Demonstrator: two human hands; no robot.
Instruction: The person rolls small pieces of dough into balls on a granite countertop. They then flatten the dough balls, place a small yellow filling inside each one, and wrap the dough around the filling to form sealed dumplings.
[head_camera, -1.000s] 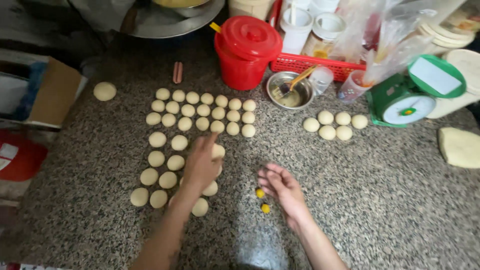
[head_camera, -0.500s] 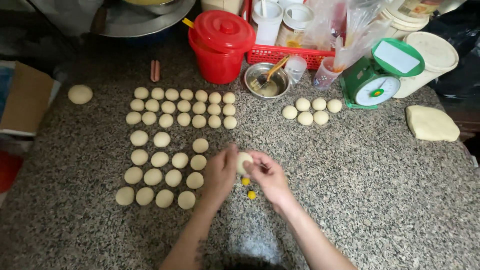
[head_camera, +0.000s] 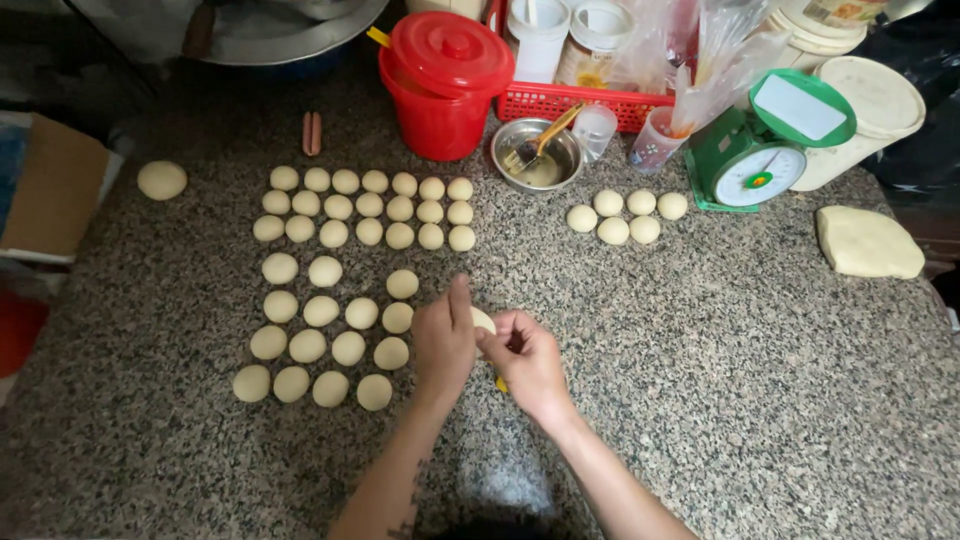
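Observation:
Both hands meet over the speckled granite counter (head_camera: 720, 380). My left hand (head_camera: 443, 340) and my right hand (head_camera: 527, 358) together hold one pale dough ball (head_camera: 483, 320), pinched between the fingers. A small yellow piece (head_camera: 500, 384) peeks out on the counter under my right hand. Left of my hands lie several larger dough balls (head_camera: 320, 340) in loose rows. Behind them sit several smaller dough balls (head_camera: 370, 208) in a neat grid.
A red lidded bucket (head_camera: 443, 85), a steel bowl with a brush (head_camera: 537, 155), a red basket (head_camera: 580, 100), a green kitchen scale (head_camera: 765, 140) and a white tub (head_camera: 865, 115) line the back. Several dough balls (head_camera: 625, 215), a dough slab (head_camera: 868, 242) and a lone ball (head_camera: 162, 180) lie around.
My hands came together: the left picked up a dough ball from the rows and the right joined it. The camera view shifted so the counter items sit lower and further left.

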